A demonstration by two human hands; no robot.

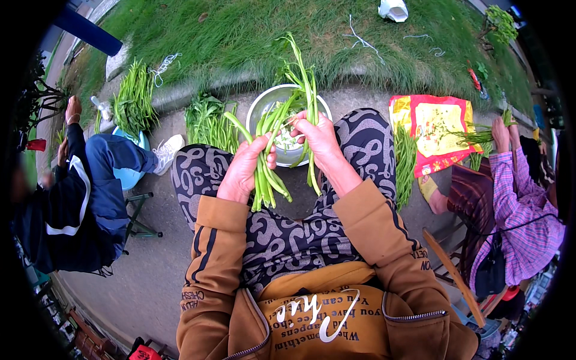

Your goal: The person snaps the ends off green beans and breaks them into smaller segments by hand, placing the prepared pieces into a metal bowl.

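Note:
My left hand (243,168) is closed round a bunch of thick green vegetable stalks (264,180), their cut ends hanging toward my lap. My right hand (318,138), to its right, grips other long green stalks (309,87), which stick up past the fingers and trail below the palm. Thumb and fingers of that hand are pinched near the left bunch. Both hands are over the near part of a round, pale basin (257,108) between my knees. Small green and whitish pieces lie in it, partly hidden by my hands and the stalks.
Leafy greens (210,123) lie left of the basin, and more stalks (405,162) right of my knee beside a red-and-yellow sack (401,108). People sit on both sides, the left one near a blue tub (127,177). A curb and grass (240,42) lie beyond.

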